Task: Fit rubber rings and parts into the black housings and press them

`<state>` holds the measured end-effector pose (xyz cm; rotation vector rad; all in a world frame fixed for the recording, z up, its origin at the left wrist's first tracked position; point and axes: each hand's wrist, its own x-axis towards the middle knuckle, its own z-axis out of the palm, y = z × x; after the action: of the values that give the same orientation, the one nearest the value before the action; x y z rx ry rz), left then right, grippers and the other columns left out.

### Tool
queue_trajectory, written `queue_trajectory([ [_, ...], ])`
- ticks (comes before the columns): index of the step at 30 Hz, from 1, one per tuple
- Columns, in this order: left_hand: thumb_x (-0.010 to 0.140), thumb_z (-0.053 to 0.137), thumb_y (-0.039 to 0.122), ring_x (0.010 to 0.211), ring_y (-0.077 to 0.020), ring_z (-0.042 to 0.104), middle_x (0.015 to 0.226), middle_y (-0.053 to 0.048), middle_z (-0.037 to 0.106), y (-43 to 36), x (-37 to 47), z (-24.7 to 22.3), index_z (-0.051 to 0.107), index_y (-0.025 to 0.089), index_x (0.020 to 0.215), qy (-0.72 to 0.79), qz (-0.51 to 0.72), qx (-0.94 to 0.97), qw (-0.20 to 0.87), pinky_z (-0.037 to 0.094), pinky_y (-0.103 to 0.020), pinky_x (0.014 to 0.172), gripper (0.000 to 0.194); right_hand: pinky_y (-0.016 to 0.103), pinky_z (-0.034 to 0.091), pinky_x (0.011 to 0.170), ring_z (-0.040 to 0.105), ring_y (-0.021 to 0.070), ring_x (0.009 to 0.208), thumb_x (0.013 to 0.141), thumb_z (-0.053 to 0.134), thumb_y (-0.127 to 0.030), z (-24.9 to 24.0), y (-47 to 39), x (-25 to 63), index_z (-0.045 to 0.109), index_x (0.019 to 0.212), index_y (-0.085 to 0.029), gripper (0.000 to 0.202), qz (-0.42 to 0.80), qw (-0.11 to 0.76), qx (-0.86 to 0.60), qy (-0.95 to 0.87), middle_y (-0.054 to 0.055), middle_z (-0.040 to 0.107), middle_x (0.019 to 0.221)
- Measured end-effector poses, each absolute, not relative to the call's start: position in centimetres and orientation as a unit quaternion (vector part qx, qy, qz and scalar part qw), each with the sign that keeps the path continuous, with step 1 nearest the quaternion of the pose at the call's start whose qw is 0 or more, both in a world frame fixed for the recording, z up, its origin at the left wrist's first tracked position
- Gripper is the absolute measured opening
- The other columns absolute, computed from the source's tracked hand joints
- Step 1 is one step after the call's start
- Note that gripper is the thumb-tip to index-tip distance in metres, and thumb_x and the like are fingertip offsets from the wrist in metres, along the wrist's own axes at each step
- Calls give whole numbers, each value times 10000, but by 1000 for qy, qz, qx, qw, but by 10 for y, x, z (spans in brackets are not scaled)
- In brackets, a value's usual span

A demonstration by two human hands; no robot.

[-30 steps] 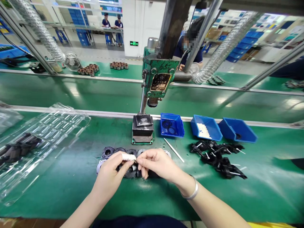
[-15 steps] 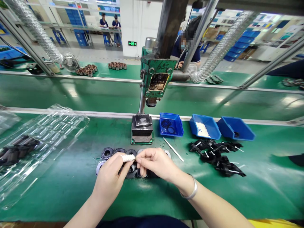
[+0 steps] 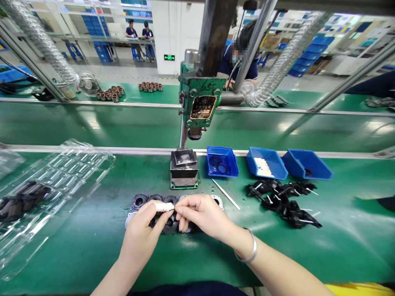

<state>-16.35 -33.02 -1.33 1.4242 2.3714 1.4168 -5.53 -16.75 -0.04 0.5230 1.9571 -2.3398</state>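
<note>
My left hand (image 3: 143, 226) is closed, its thumb and index finger pinched together; a white wrapping (image 3: 163, 206) covers the index finger. My right hand (image 3: 203, 213), with a silver bangle on the wrist, pinches right at the left fingertips. Whatever lies between the fingertips is too small to make out. Both hands are above several round black parts (image 3: 139, 200) on the green table, which they partly cover. A pale round part (image 3: 217, 201) shows beyond the right hand. Behind the right hand lies a thin white stick (image 3: 226, 194).
A green press (image 3: 202, 102) stands behind the hands over its block (image 3: 184, 168). Blue bins hold black rings (image 3: 217, 161), white pieces (image 3: 263, 167) and dark parts (image 3: 307, 172). Black parts (image 3: 280, 201) lie right, a clear tray (image 3: 61, 181) left. A person (image 3: 240, 53) sits across.
The view has shifted slightly. My hands keep their pinch at the same spot, and the fingers have moved only a little.
</note>
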Motion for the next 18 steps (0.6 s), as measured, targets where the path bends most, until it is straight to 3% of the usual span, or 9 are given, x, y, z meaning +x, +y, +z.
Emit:
queue_trajectory([
  [8, 933, 639, 201, 851, -106, 689, 917, 2, 723, -331, -160, -15, 676, 211, 962, 756, 425, 494, -61, 497, -172, 818, 48, 222, 537, 551, 668, 139, 530, 923, 583, -369, 4, -164, -56, 618, 780, -168, 249, -690, 1, 151, 708, 6, 667, 588],
  [13, 910, 644, 106, 917, -112, 687, 976, -35, 723, -332, -159, -15, 660, 176, 1048, 731, 413, 526, -133, 489, -178, 916, 156, 192, 499, 562, 654, 115, 534, 942, 535, -229, 15, -168, -56, 601, 807, -182, 158, -611, -39, 110, 783, -16, 668, 595],
  [18, 896, 647, 101, 883, -106, 700, 965, 1, 728, -341, -149, -10, 677, 234, 1024, 702, 488, 517, -18, 541, -167, 847, 186, 210, 477, 644, 637, 110, 593, 887, 557, -97, 4, -166, -63, 580, 704, -181, 203, -509, -112, 111, 846, -22, 653, 614],
])
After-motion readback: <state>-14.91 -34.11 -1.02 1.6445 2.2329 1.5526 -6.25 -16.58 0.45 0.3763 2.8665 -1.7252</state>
